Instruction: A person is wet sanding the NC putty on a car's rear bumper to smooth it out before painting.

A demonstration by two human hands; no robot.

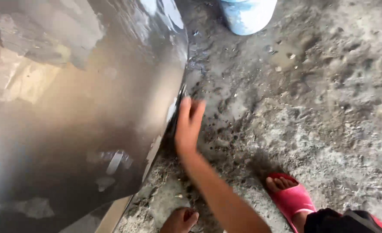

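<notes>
My right hand (188,126) reaches forward with its fingers stretched out and holds nothing. It lies against the lower edge of a glossy dark grey car body panel (83,112), and it is blurred by motion. At the bottom edge of the view is a small rounded patch of skin (180,220). I cannot tell whether it is my left hand in a fist or a bare foot.
The panel fills the left half and mirrors pale shapes. The ground (312,108) is rough, wet, dirty concrete. A pale blue and white bucket (247,15) stands at the top. My foot in a red slipper (291,199) rests at the lower right.
</notes>
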